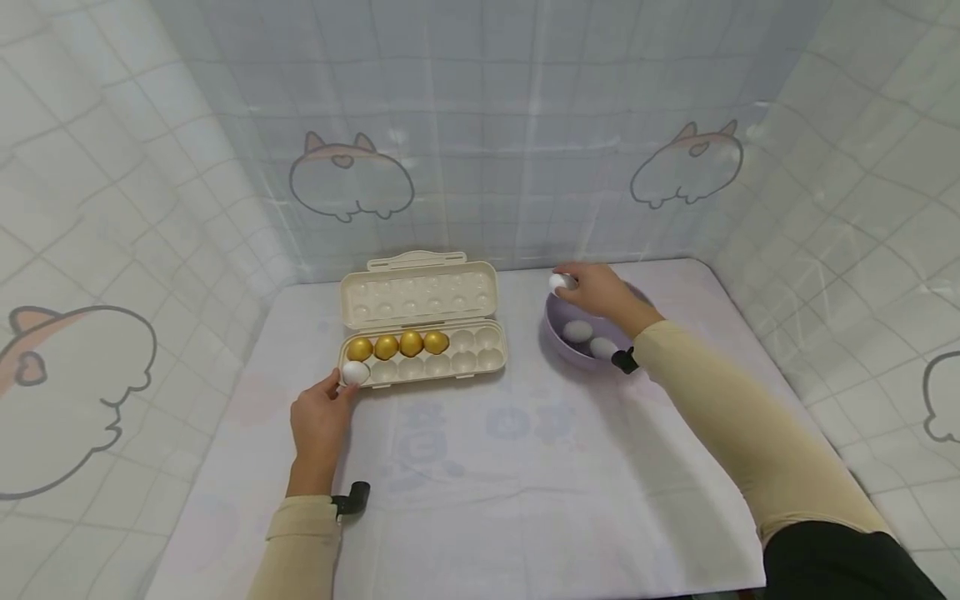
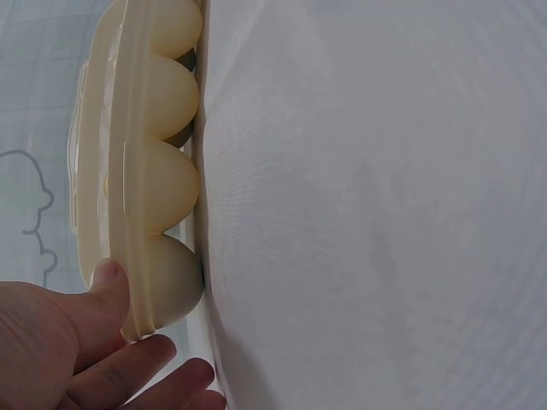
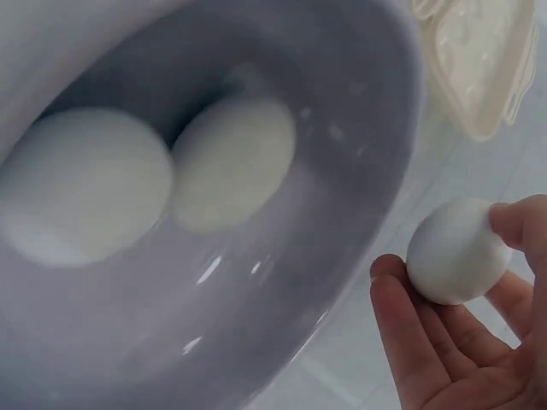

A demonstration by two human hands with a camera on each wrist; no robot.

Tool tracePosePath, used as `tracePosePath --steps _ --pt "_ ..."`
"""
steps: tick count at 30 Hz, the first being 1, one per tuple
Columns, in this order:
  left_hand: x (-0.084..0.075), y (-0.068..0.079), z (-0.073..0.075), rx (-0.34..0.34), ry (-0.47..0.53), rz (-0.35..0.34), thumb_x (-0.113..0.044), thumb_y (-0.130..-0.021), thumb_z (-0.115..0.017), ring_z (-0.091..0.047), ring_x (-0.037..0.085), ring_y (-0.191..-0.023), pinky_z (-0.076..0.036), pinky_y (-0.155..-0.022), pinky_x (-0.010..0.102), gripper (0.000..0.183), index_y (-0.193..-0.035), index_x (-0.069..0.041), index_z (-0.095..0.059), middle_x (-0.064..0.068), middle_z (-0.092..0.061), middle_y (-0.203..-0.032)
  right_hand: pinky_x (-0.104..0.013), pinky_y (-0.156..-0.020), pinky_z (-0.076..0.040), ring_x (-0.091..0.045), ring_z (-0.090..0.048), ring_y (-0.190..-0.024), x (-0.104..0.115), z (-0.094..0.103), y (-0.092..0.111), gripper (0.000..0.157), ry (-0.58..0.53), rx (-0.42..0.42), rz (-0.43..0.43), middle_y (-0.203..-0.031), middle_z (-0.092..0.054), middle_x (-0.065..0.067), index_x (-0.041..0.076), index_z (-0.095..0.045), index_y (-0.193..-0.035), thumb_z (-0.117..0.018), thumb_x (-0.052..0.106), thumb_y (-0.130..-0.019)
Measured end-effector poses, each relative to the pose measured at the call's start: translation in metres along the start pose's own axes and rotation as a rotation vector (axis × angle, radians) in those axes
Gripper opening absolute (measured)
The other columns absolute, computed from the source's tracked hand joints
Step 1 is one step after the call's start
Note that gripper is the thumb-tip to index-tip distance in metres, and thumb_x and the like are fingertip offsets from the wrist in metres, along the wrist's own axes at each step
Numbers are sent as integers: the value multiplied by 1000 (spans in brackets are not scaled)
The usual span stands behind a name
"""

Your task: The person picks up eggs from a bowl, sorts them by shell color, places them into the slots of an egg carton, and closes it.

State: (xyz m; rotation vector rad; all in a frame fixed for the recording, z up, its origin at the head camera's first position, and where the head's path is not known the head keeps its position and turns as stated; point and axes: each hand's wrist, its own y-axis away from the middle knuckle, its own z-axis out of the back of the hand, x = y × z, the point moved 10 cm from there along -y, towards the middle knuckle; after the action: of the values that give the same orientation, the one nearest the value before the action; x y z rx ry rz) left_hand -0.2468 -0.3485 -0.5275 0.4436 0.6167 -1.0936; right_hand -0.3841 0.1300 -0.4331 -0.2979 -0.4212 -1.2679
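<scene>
An egg carton with its lid raised stands at the left of the table. Several gold eggs sit in its back row, and a white egg sits in the front left cup. My left hand grips the carton's front left corner; the left wrist view shows the thumb on the rim and fingers at the end. Over the far left rim of a purple bowl, my right hand holds another white egg between thumb and fingers. Two white eggs lie inside the bowl.
A pale cloth covers the table. Behind it and at both sides hang tile-patterned sheets with cartoon animals. Several cups of the carton hold no egg.
</scene>
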Motion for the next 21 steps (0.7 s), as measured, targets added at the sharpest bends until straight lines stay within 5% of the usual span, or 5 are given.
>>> tracePosePath --steps 21 --pt "-3 1 4 -29 -1 -33 -27 -100 -74 -72 39 -118 -59 -94 54 52 -146 -9 -59 19 -68 -140 -36 -83 -56 -17 -64 -84 92 -50 -27 37 -6 37 209 -115 -78 -6 12 -69 -135 -68 27 -101"
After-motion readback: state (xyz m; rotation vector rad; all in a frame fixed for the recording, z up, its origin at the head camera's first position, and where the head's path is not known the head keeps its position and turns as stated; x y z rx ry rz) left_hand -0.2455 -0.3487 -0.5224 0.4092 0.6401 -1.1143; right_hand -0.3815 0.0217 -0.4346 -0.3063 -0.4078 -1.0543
